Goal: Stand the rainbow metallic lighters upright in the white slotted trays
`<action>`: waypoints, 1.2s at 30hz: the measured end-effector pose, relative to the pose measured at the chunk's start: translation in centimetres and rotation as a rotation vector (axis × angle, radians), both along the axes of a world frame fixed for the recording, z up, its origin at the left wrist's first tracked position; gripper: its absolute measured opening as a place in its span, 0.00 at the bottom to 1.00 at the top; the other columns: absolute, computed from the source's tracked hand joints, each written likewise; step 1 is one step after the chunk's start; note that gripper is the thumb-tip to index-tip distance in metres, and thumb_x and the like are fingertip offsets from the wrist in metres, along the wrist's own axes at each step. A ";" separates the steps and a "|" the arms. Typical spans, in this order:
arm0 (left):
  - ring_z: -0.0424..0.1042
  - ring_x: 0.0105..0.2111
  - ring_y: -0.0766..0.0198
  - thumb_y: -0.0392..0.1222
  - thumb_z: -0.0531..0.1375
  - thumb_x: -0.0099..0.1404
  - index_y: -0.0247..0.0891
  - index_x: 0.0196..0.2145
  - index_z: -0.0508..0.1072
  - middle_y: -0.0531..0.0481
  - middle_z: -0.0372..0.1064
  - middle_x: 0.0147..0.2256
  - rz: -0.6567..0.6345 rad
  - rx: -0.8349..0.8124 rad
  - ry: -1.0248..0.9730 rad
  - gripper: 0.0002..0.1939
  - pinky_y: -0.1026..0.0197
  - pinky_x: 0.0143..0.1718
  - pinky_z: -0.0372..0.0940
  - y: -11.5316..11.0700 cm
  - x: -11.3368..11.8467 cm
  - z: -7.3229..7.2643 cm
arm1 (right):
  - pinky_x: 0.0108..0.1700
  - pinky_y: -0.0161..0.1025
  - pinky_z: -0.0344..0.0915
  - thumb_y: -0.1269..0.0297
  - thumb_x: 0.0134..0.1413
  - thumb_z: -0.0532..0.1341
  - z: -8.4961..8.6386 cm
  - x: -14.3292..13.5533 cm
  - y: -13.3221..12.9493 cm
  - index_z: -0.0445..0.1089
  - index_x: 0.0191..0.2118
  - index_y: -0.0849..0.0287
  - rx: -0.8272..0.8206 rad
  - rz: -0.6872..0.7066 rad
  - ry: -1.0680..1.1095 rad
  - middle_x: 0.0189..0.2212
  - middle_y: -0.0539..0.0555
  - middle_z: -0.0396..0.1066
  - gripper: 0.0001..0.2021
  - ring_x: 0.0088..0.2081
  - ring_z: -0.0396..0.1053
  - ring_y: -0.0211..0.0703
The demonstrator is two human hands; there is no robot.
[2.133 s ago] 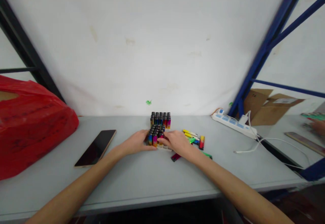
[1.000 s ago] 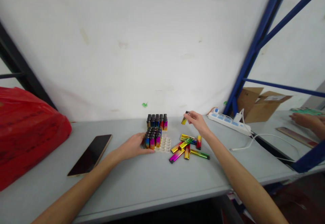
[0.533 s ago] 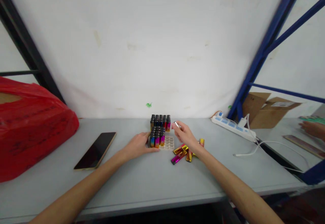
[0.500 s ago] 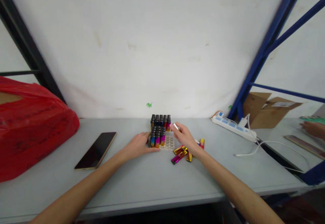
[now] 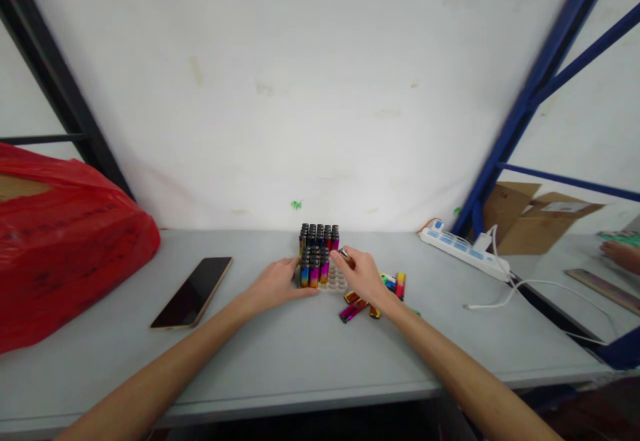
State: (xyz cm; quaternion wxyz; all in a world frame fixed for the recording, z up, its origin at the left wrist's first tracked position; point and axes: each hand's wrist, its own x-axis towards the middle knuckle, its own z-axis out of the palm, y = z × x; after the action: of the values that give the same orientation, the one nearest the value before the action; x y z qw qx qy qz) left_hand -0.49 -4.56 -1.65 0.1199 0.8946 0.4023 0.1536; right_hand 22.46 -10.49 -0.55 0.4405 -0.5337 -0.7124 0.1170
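Several shiny lighters with black tops stand upright in a pale tray with round holes. My left hand grips the tray's left side, its thumb along the front edge and its other fingers partly hidden behind the lighters. Over the tray's right part, my right hand is closed on a lighter, of which just a small metallic end shows. Behind stands another block of upright lighters. Loose lighters in purple, gold and red lie right of the tray, partly under my right wrist.
A phone lies left on the grey table, with a red plastic bag beyond it. On the right are a white power strip, a white cable and a cardboard box. Another person's hand shows at the far right.
My right hand has moved slightly left and down, bringing its lighter closer to the upright lighters in the tray. My left hand keeps its place at the tray. The view has shifted slightly.
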 end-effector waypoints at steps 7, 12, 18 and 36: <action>0.75 0.46 0.44 0.71 0.62 0.59 0.38 0.55 0.71 0.38 0.76 0.49 0.008 0.021 0.010 0.38 0.52 0.46 0.68 0.3 -0.1 -0.5 | 0.39 0.37 0.58 0.54 0.75 0.47 0.8 1.5 -0.2 0.65 0.35 0.57 0.080 0.211 -0.396 0.32 0.52 0.67 0.19 0.34 0.64 0.42; 0.76 0.46 0.45 0.71 0.63 0.58 0.38 0.55 0.72 0.38 0.77 0.48 0.022 0.016 0.008 0.39 0.52 0.46 0.68 0.3 0.0 -0.5 | 0.35 0.36 0.56 0.53 0.75 0.49 0.5 1.2 -0.3 0.67 0.34 0.58 0.011 0.178 -0.448 0.27 0.50 0.68 0.19 0.28 0.63 0.39; 0.76 0.44 0.45 0.70 0.64 0.58 0.39 0.54 0.72 0.40 0.77 0.47 0.024 0.020 -0.007 0.37 0.53 0.45 0.68 0.3 0.0 -0.5 | 0.34 0.35 0.57 0.53 0.74 0.53 -0.4 1.1 0.3 0.66 0.35 0.58 -0.028 0.234 -0.321 0.28 0.51 0.73 0.17 0.28 0.68 0.40; 0.75 0.44 0.46 0.71 0.62 0.59 0.38 0.54 0.72 0.38 0.76 0.47 0.008 0.012 0.017 0.38 0.53 0.44 0.67 0.3 0.0 -0.3 | 0.35 0.35 0.59 0.54 0.71 0.57 1.1 2.7 0.2 0.73 0.36 0.59 -0.041 0.288 -0.441 0.30 0.52 0.74 0.17 0.30 0.67 0.39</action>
State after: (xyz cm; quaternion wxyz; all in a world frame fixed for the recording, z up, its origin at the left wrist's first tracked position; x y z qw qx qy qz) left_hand -0.52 -4.29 -1.98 0.1102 0.8949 0.4060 0.1488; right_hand 25.15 -10.26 0.54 0.2426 -0.4483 -0.8572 0.0735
